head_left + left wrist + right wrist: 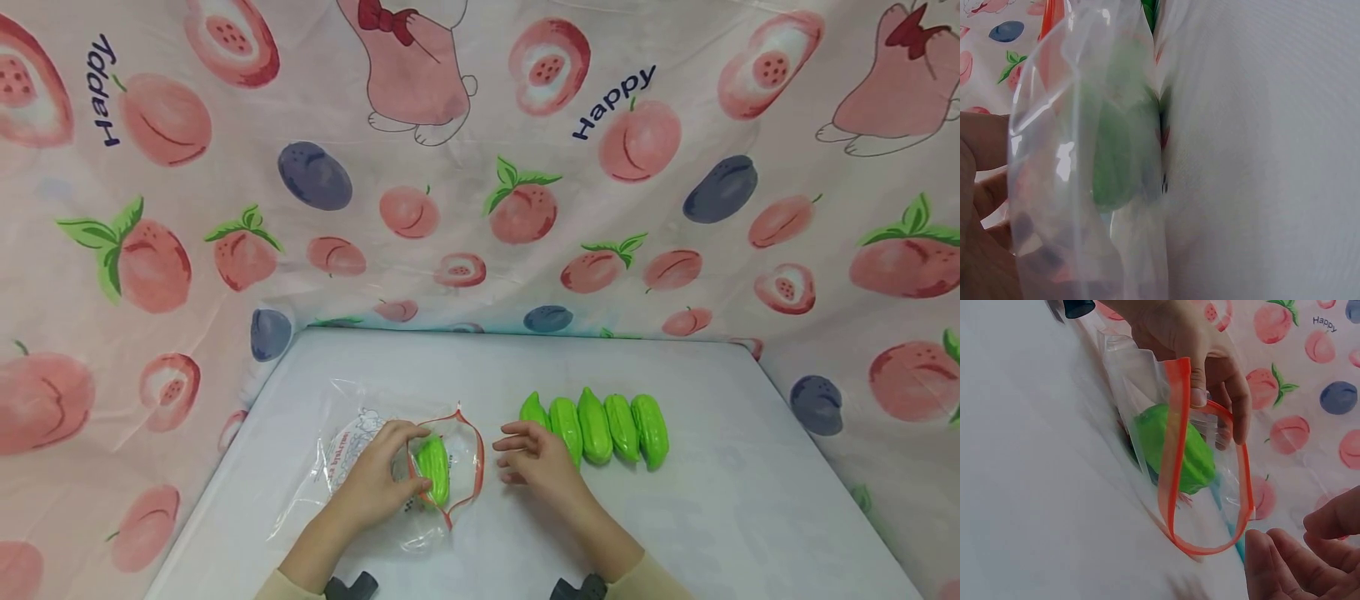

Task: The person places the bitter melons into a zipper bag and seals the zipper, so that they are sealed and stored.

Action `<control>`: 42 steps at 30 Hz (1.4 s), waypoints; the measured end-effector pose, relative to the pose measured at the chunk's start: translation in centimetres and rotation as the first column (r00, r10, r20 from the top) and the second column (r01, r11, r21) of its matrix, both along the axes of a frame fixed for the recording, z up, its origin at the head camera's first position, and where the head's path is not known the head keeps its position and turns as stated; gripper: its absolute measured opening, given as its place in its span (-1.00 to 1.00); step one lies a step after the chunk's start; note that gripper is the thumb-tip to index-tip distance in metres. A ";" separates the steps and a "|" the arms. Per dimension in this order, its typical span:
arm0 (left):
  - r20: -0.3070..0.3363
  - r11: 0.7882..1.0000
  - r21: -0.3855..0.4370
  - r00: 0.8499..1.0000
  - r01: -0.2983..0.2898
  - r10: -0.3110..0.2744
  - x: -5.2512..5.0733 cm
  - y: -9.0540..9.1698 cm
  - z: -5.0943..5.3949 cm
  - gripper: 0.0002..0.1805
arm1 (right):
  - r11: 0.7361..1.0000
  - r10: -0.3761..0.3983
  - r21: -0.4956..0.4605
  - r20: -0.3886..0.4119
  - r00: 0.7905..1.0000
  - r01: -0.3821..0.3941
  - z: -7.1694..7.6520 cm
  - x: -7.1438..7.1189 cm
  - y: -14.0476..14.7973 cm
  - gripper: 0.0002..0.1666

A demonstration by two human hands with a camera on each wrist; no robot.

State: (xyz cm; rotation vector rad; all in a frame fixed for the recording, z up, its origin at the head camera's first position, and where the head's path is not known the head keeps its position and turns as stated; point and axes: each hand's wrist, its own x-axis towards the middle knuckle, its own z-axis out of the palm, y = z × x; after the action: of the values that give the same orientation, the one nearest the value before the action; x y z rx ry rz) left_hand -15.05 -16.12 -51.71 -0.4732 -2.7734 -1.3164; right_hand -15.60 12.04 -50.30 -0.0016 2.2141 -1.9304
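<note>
My left hand (pixel 378 482) holds the orange-edged mouth of a clear plastic zip bag (pixel 480 467), thumb and fingers on its rim. The bag lies on the table, its mouth spread wide towards the right. Inside, close to the mouth, sits a bright green ridged, fruit-shaped piece (pixel 433 471); the left wrist view shows it blurred through the plastic. My right hand (pixel 546 467) hovers between the bag and a row of similar green pieces (pixel 595 429), fingers loosely bent and holding nothing. It partly covers the row's left end.
The white table (pixel 712 517) has its far edge against a curtain (pixel 450 208) printed with peaches and rabbits, which also hangs at both sides. Dark wrist mounts (pixel 352 586) show at the bottom of the head view.
</note>
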 end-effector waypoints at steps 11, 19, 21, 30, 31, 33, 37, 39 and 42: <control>0.016 1.000 0.008 1.000 -0.011 0.010 0.0 0.0 -0.4 -0.17 | 0.999 -0.041 0.008 -0.005 0.999 0.041 0.8 0.2 1.6 -0.49; 0.017 1.000 0.006 1.000 -0.008 0.008 0.0 -0.1 -0.4 -0.18 | 0.997 -0.081 0.019 -0.004 0.997 0.081 1.4 0.1 3.1 -0.47; 0.014 1.000 0.004 1.000 -0.009 0.009 -0.1 0.0 -0.4 -0.18 | 0.995 -0.094 0.022 -0.012 0.996 0.094 1.5 0.2 3.5 -0.46; 0.010 1.000 -0.005 1.000 -0.015 0.015 -0.1 0.0 -0.2 -0.18 | 0.992 -0.122 0.024 -0.007 0.993 0.122 2.1 0.1 5.2 -0.43; 0.010 1.000 -0.005 1.000 -0.014 0.014 -0.1 0.0 -0.2 -0.18 | 0.992 -0.123 0.031 -0.006 0.992 0.123 2.2 0.1 5.4 -0.42; 0.007 1.000 -0.006 1.000 -0.014 0.014 -0.1 0.0 -0.2 -0.19 | 0.991 -0.125 0.045 -0.009 0.992 0.126 2.3 0.1 5.8 -0.41; 0.002 1.000 -0.009 1.000 -0.013 0.013 -0.1 0.0 -0.2 -0.19 | 0.989 -0.131 0.064 -0.019 0.991 0.132 2.6 0.2 6.6 -0.39; -0.001 1.000 -0.010 1.000 -0.014 0.014 -0.1 0.0 -0.2 -0.19 | 0.988 -0.134 0.068 -0.015 0.991 0.135 2.8 0.3 7.0 -0.38; -0.002 1.000 -0.011 1.000 -0.016 0.016 -0.1 0.1 -0.1 -0.19 | 0.987 -0.144 0.075 -0.011 0.990 0.144 3.0 0.3 7.5 -0.36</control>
State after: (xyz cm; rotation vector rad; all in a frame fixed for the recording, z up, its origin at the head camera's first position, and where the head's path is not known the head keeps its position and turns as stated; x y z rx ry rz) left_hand -15.14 -16.06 -51.85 -0.4516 -2.7778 -1.2974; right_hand -15.25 19.58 -47.27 0.1693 2.3490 -1.9177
